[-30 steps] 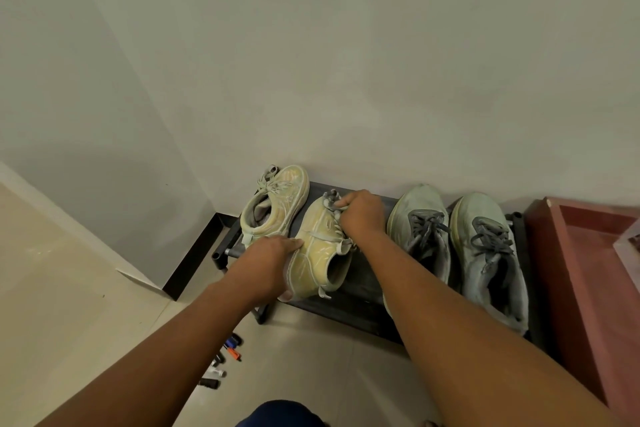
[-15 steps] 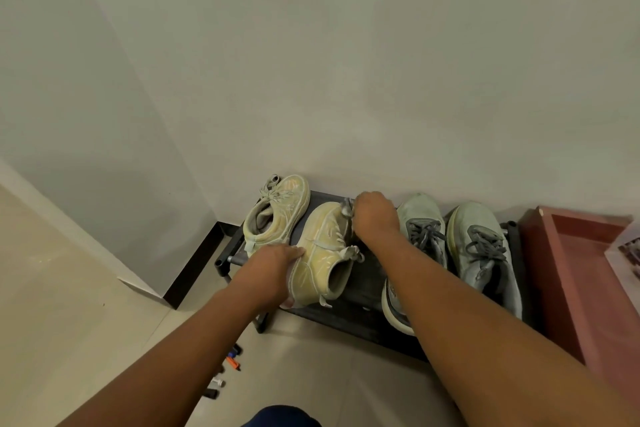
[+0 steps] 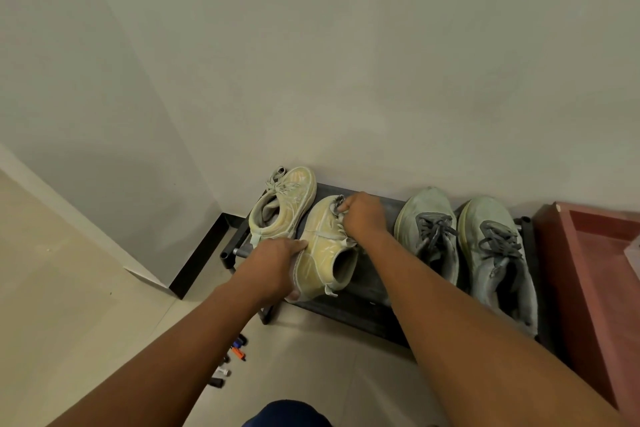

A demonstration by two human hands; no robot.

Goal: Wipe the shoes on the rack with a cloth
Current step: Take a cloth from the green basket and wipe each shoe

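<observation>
Four shoes sit on the dark rack [image 3: 375, 308] at the lower centre of the frame, against the wall. The grey pair [image 3: 465, 250] lies at the right, untouched; one yellow shoe [image 3: 282, 206] rests at the rack's left end. The second yellow shoe [image 3: 323, 253] is the one in hand, so the step looks like wiping its toe. The left hand [image 3: 273, 265] grips its sole side near the heel, fingers curled around the edge to steady it. The right hand [image 3: 363, 215] sits at the toe, its fingers closed on a small pale cloth [image 3: 337, 204], most of it hidden in the fist. The next move probably calls for dragging the cloth back along the upper while the left hand holds the shoe firm, then turning it to reach the far side.
</observation>
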